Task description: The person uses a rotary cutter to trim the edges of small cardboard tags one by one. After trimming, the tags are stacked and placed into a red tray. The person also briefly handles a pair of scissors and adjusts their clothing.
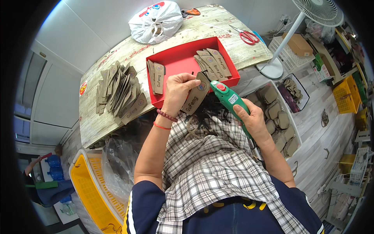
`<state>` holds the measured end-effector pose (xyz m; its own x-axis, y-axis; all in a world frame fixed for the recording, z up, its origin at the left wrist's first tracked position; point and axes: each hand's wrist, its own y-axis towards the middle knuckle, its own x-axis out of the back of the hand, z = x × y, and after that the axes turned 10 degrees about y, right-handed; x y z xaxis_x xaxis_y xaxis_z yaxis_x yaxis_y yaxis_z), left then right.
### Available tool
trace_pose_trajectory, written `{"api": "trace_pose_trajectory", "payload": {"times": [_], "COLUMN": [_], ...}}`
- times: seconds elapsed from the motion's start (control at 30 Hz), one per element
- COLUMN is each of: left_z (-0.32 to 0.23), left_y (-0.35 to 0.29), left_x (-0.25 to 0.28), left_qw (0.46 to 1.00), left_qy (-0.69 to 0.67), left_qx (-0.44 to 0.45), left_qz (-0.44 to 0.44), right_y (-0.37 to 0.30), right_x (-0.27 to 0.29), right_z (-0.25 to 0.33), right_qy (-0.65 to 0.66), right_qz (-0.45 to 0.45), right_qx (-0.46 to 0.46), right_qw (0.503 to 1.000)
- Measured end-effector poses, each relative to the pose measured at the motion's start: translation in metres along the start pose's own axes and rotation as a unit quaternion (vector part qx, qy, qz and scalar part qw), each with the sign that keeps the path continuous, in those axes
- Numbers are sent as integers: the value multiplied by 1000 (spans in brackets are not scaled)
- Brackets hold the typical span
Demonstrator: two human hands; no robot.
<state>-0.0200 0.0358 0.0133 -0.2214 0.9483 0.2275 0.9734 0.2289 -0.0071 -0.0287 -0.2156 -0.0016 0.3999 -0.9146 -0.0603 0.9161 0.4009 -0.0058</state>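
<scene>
My left hand (pixel 179 90) pinches a tan, tongue-shaped fabric patch (pixel 198 93) with dark lettering and a small round emblem near its upper end. In my right hand (pixel 252 119) is a green handheld electric tool (pixel 229 98) with a red button. Its tip is right beside the patch's upper edge; whether they touch I cannot tell. Just beyond both hands is a shallow red box (pixel 180 58), with similar patches (pixel 156 78) stacked at its left end and more patches (pixel 213 64) at its right. Dark threads (pixel 212 111) lie below the held patch, over my checked apron.
A loose heap of patches (pixel 119 91) covers the table's left part. Farther back are a white plastic bag (pixel 156 23) and red-handled scissors (pixel 248 38). A white fan (pixel 270 68) stands right, above a bin of tan pieces (pixel 286 134). A yellow basket (pixel 91 187) is lower left.
</scene>
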Motion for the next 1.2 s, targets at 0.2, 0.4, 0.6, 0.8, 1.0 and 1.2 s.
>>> {"api": "trace_pose_trajectory", "payload": {"times": [0.2,0.4,0.6,0.8,1.0,1.2], "left_z": [-10,-8,-9,-11,-17,-40], "left_y": [-1,5,16,53,162,272], "left_x": [5,9,16,-14,-57,-22], "left_qw": [995,991,995,964,960,910], "left_qy": [75,90,-86,-251,-221,-352], "left_qx": [8,13,41,93,163,164], "left_qz": [64,96,27,4,54,-144], "right_y": [0,4,-7,-25,-38,-33], "right_x": [0,1,14,42,66,67], "right_z": [5,-2,-9,-19,-26,-29], "right_qy": [-12,5,27,53,71,61], "right_qz": [7,-5,-57,-136,-190,-197], "right_qx": [7,9,-8,-32,-20,-18], "right_qw": [1000,1000,998,989,979,978]}}
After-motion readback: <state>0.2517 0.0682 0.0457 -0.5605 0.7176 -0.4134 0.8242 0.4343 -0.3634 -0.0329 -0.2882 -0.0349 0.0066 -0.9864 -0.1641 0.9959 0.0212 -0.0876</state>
